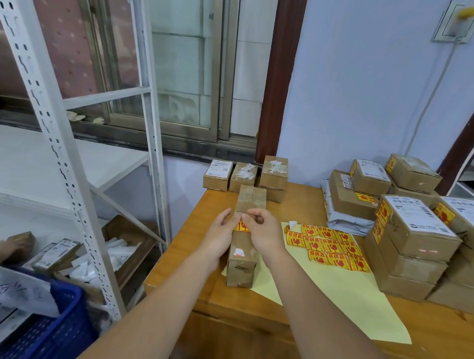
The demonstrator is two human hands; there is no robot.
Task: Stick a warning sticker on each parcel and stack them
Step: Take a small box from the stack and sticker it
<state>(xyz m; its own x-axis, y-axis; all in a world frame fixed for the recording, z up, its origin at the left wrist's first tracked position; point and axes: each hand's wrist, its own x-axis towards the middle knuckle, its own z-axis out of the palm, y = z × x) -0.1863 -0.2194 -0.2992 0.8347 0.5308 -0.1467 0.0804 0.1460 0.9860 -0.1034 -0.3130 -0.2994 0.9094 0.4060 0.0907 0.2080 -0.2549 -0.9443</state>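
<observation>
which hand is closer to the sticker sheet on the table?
Right. The right hand is on the long parcel beside the sticker sheet; the left hand is on the parcel's far side.

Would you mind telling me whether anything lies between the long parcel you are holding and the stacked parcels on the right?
Yes. The sticker sheet lies flat on the table between the long parcel and the stacked parcels; nothing upright blocks the way.
</observation>
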